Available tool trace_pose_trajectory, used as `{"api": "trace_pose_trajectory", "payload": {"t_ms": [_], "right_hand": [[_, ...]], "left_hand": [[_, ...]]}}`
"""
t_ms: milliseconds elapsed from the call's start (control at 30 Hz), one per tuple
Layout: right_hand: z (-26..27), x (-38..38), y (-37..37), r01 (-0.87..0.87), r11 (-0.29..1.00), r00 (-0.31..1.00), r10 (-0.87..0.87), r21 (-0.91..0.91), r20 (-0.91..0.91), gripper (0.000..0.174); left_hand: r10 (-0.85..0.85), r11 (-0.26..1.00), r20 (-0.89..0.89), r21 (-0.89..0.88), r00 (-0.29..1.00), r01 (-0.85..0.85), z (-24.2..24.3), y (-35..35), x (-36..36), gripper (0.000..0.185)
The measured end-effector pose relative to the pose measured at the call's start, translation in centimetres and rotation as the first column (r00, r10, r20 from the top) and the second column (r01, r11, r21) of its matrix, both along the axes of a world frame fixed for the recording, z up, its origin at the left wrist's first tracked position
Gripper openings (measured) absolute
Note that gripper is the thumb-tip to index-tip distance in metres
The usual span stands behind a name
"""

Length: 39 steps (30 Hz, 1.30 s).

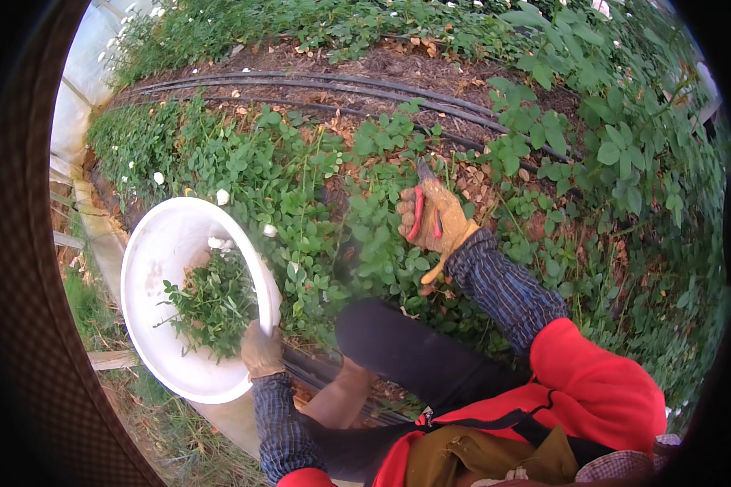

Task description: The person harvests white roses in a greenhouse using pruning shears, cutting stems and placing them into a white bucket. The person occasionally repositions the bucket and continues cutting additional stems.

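Observation:
Gripped by its rim, a white plastic tub (158,255) tilts toward me at the left, with my gloved left hand (263,352) on its near right edge. Inside lie cut leafy green stems (216,298) and a few white blooms (220,243). My right hand (440,216), in a tan and yellow work glove, holds red-handled pruning shears (419,213). Their dark blades (425,169) point away from me, just above low rose foliage. Whether the blades are apart is too small to tell.
Low rose bushes (250,158) spread before me, with taller leafy stems (615,146) at the right. Black irrigation hoses (341,85) run across soil strewn with dry leaves. Plastic sheeting (76,131) rises at the far left. My bent knee (371,329) is close below the shears.

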State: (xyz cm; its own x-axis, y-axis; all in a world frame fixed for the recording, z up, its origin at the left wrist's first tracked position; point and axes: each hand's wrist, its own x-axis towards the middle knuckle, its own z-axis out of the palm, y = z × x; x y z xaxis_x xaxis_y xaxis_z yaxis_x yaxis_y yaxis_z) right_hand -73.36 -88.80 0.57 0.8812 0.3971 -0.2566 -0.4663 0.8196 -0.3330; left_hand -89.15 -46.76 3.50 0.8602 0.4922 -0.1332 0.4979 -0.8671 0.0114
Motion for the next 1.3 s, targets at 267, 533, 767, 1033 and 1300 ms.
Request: {"api": "trace_pose_trajectory", "payload": {"t_ms": [267, 533, 767, 1033, 1300], "right_hand": [[-0.1, 3.5, 1.0, -0.043, 0.966, 0.993, 0.012, -0.255, -0.121, 0.045], [-0.2, 3.5, 0.4, -0.079, 0.969, 0.992, 0.054, -0.235, -0.11, 0.045], [-1.7, 4.1, 0.8, -0.015, 0.994, 0.997, 0.022, 0.107, -0.067, 0.042], [-0.1, 4.7, 2.6, 0.051, 0.988, 0.997, -0.042, 0.144, -0.065, 0.045], [-2.2, 5.4, 1.2, 0.031, 0.991, 0.997, -0.039, -0.131, -0.065, 0.036]], "left_hand": [[-0.026, 1.0, 0.031, 0.005, 0.999, 0.026, -0.8, 0.1, -0.1, 0.039], [-0.04, 0.999, 0.058, 0.005, 0.997, 0.04, -0.9, 0.1, -0.4, 0.04], [0.026, 1.0, 0.042, -0.003, 0.999, -0.026, -0.7, -0.4, -0.1, 0.038], [-0.015, 1.0, 0.076, -0.017, 0.997, 0.016, -0.8, -0.2, -0.4, 0.047], [0.018, 0.999, 0.062, -0.03, 0.998, -0.016, -0.2, -1.1, 0.1, 0.041]]}}
